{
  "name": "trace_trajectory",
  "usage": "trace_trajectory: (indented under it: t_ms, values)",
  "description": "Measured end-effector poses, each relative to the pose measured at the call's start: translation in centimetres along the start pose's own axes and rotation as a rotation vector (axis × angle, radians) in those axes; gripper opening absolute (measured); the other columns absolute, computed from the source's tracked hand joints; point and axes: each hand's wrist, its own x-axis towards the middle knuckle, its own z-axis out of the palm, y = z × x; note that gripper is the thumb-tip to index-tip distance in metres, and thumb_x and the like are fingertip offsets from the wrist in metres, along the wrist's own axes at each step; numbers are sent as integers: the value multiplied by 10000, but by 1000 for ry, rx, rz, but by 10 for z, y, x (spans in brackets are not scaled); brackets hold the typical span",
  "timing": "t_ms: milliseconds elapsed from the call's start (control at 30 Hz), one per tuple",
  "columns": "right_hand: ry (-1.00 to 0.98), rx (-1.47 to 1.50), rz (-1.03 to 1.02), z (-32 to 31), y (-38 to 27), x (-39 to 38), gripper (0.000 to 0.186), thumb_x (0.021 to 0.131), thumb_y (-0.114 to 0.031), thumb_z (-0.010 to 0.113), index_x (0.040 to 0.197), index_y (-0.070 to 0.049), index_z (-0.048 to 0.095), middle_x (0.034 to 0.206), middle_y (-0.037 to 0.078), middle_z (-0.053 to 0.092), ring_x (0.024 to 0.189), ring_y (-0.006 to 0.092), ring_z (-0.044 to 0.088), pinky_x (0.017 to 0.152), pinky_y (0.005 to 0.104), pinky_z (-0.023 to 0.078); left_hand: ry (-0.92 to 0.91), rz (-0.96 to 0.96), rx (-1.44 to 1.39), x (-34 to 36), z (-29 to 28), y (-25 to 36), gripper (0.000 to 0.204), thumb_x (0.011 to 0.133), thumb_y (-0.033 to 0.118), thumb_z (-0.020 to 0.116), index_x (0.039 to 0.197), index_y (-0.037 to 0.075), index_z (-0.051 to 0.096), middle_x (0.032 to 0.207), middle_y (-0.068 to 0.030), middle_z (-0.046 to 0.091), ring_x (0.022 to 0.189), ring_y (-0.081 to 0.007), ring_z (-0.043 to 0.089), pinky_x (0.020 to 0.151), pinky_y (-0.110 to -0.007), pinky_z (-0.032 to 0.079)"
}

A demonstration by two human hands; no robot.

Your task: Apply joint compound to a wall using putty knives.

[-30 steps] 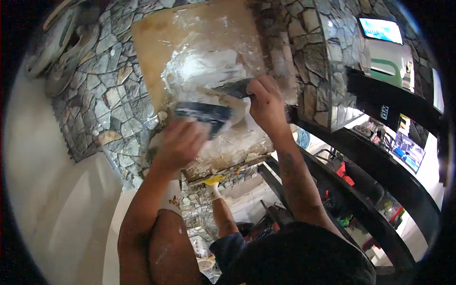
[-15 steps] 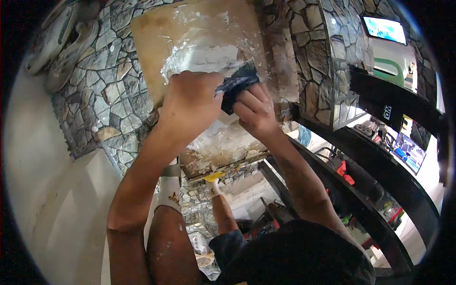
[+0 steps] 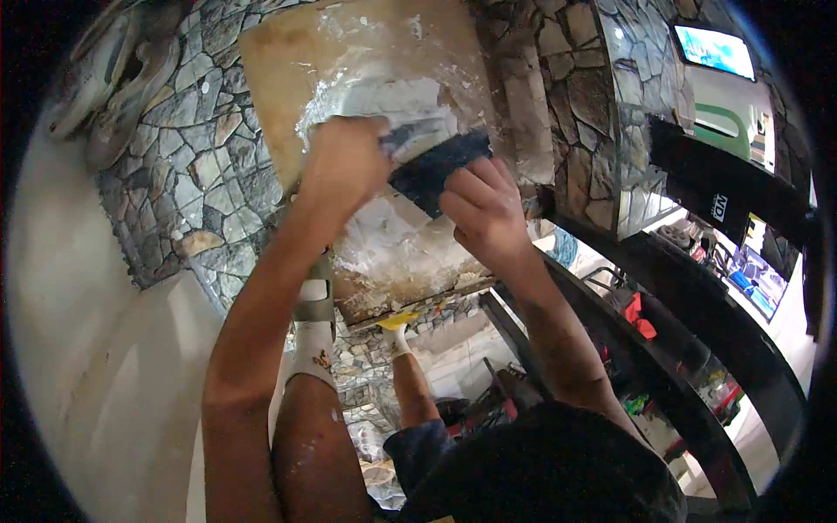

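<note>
My left hand (image 3: 347, 166) is closed around a dark scraper (image 3: 403, 138), its grip mostly hidden by my fingers. To its right, my right hand (image 3: 484, 209) grips a broad dark trowel (image 3: 438, 170), the blade angled up beside the scraper. Both tools are over a worn tan board (image 3: 283, 65) smeared with uneven white paste (image 3: 405, 91), thickest in patches around the middle and lower part. The paste on the blades is too indistinct to judge.
Grey stone-patterned surfaces (image 3: 200, 174) flank the board. Shoes (image 3: 113, 87) lie upper left, beside a pale wall (image 3: 78, 349). Dark beams (image 3: 663, 288) run along the right, with a lit screen (image 3: 713, 52) and assorted items beyond. My legs, one with a white sock (image 3: 309, 349), are below.
Since a second ago, my left hand has moved up toward the board's middle with its scraper. My right hand dropped lower, then shifted slightly rightward with the trowel in the last half second.
</note>
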Motion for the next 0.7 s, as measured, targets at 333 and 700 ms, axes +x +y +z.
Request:
trace_trajectory:
  t_ms: [333, 700]
  values:
    - [-80, -153, 734, -43, -1, -1, 276, 672, 85, 523, 917, -37, 491, 868, 162, 558, 831, 388, 522, 684, 437, 416, 356, 408, 198, -52, 10, 9, 77, 609, 75, 597, 683, 70, 575, 745, -45, 514, 700, -207, 507, 640, -351, 432]
    - [-203, 148, 370, 8, -10, 33, 242, 670, 78, 491, 881, -40, 488, 797, 137, 543, 744, 349, 532, 644, 428, 436, 322, 709, 96, -63, 31, 7, 46, 619, 109, 571, 637, 67, 576, 730, -45, 526, 721, -194, 514, 752, -359, 426]
